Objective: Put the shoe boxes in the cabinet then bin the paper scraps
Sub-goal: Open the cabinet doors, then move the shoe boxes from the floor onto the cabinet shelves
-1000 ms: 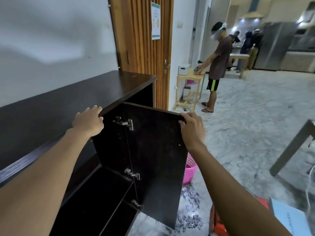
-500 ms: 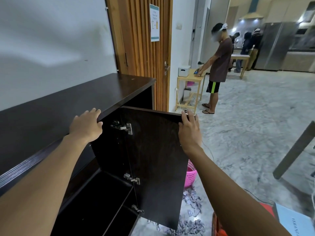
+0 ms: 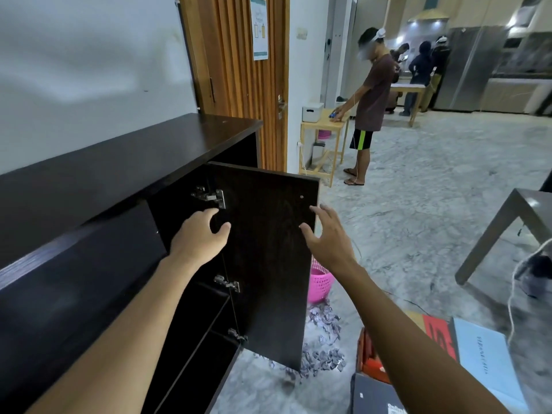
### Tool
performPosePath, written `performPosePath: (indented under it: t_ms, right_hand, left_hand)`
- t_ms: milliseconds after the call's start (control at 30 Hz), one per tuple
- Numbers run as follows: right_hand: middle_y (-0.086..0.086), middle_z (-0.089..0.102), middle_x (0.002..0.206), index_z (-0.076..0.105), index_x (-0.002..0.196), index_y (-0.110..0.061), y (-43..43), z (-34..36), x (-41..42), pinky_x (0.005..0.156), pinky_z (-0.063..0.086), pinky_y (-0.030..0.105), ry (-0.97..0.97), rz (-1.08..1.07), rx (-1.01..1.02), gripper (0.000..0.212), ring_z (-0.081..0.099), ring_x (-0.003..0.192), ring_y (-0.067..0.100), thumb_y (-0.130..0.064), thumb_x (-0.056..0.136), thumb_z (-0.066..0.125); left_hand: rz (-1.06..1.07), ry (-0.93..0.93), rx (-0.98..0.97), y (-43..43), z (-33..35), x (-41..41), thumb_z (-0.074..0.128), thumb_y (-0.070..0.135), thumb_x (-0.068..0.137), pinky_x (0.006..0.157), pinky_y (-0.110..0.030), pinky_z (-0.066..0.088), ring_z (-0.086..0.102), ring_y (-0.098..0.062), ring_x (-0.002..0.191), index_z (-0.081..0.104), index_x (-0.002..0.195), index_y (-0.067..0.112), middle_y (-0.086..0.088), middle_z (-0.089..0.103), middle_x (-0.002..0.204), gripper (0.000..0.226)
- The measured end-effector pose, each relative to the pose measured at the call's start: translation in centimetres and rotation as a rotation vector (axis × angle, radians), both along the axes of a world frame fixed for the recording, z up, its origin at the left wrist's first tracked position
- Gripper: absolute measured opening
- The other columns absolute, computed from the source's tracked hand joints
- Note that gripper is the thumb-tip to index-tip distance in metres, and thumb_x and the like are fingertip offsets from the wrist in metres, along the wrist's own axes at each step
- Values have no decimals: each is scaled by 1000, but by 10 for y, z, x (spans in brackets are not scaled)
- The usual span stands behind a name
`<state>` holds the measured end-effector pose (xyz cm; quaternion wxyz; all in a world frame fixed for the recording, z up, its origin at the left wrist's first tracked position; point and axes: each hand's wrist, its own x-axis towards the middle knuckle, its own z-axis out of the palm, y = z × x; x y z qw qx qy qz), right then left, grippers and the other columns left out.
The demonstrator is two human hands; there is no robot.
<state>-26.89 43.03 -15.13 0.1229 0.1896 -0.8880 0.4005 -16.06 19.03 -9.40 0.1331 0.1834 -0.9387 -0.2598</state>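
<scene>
A dark brown cabinet [image 3: 125, 162] stands along the wall on my left, its door [image 3: 268, 258] swung wide open, with dark shelves inside. My left hand [image 3: 200, 237] hovers open in front of the opening, just below the top hinge. My right hand [image 3: 325, 234] is open in front of the door's free edge, fingers spread, holding nothing. Shoe boxes lie on the floor at lower right: a light blue one [image 3: 487, 363], a red one [image 3: 439, 333] and a dark one [image 3: 373, 395]. Grey paper scraps [image 3: 322, 342] litter the floor behind the door.
A pink basket [image 3: 319, 282] stands on the floor behind the door. A dark table leg [image 3: 490, 234] and a white cable are at the right. A person stands at a small wooden table [image 3: 322, 127] beyond; others are farther back.
Both hands let go: the left came off the cabinet's top edge, the right off the door's top corner. Both dropped lower and opened. The door stays open.
</scene>
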Motion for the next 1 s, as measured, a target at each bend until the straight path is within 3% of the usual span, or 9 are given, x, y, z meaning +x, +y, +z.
performPosePath:
  t_ms: [67, 167, 300, 400, 500, 667, 800, 900, 1000]
  right_hand:
    - [1, 51, 142, 51, 138, -21, 20, -9, 26, 100, 43, 30, -43, -6, -57, 45, 52, 127, 16, -37, 97, 57]
    - [1, 60, 132, 59, 131, -17, 52, -24, 70, 98, 49, 35, -107, -12, -106, 38, 59, 116, 13, -32, 96, 59]
    - [3, 64, 123, 65, 122, -16, 101, -50, 116, 92, 53, 33, -182, -56, -172, 30, 61, 109, 13, -26, 94, 64]
    - [-1, 63, 124, 66, 122, -15, 143, -64, 143, 79, 44, 9, -243, -129, -170, 29, 62, 110, 13, -25, 95, 63]
    - [-7, 62, 124, 66, 123, -19, 180, -75, 159, 73, 38, 1, -286, -196, -159, 29, 61, 107, 5, -30, 96, 61]
    - [-8, 66, 119, 67, 117, -25, 229, -103, 162, 89, 51, 29, -307, -281, -212, 24, 64, 104, 5, -33, 95, 61]
    - [-12, 64, 114, 68, 116, -25, 264, -134, 151, 93, 53, 37, -344, -335, -220, 25, 64, 102, 5, -34, 94, 61]
    - [-9, 68, 115, 69, 117, -22, 290, -165, 133, 94, 53, 38, -399, -361, -213, 25, 65, 101, 5, -31, 94, 60]
    - [-5, 69, 118, 68, 119, -19, 312, -207, 112, 95, 52, 35, -449, -383, -193, 26, 64, 102, 8, -25, 95, 60]
  left_hand:
    - [-90, -27, 49, 25, -16, 15, 52, 47, 94, 100, -36, 42, 46, -20, 133, 44, 143, 25, 0, 48, 146, 54]
    - [-277, -148, 118, 58, -36, 30, 52, 47, 94, 88, -24, 39, 54, -11, 120, 51, 138, 29, 3, 54, 140, 47]
    - [-431, -227, 113, 101, -49, 38, 50, 46, 95, 94, -27, 43, 56, -15, 122, 55, 135, 27, 3, 60, 134, 44]
    - [-504, -229, 115, 137, -54, 42, 51, 41, 96, 97, -29, 46, 59, -16, 118, 57, 134, 22, 0, 64, 130, 43]
    - [-588, -238, 149, 175, -61, 44, 52, 34, 97, 95, -28, 44, 59, -18, 117, 59, 131, 17, -4, 65, 127, 39]
    - [-677, -260, 214, 232, -93, 42, 52, 30, 98, 84, -24, 46, 61, -13, 105, 66, 119, 16, 5, 64, 113, 29]
    - [-685, -278, 258, 272, -123, 35, 53, 25, 98, 85, -27, 44, 59, -11, 96, 68, 106, 18, 7, 62, 98, 19]
    - [-600, -283, 325, 298, -150, 20, 57, 28, 97, 88, -24, 39, 59, -16, 109, 65, 123, 12, 0, 65, 118, 32]
    - [-557, -322, 373, 319, -197, -7, 58, 31, 96, 88, -25, 40, 59, -16, 111, 64, 124, 14, -5, 64, 126, 33]
